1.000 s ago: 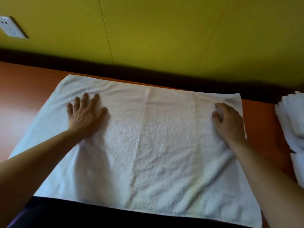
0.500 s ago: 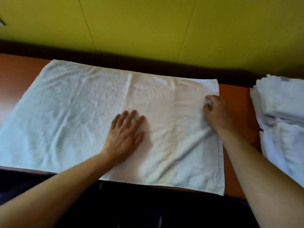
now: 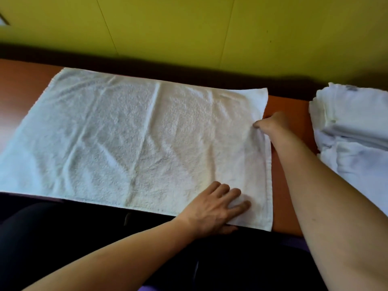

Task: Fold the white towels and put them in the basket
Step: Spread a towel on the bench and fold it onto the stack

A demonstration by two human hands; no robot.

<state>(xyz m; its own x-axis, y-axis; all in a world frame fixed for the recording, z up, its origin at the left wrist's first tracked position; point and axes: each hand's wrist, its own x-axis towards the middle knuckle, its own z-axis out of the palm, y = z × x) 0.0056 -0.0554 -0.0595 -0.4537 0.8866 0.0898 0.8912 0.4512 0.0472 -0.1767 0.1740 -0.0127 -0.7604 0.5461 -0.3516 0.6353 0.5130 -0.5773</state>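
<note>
Left hand [image 3: 212,211] now at towel's [image 3: 134,139] corner

The light is soft and rather dim, with a warm yellow tone from the wall [image 3: 168,28]. A dark band of shadow lies along the far edge of the table [image 3: 289,106], under the wall. The white towel [image 3: 136,139] shows faint grey shadows in its creases, and no glare. The whole picture is slightly blurred and fine texture looks smeared. Straight lines bend near the edges, because of the wide lens.
</note>
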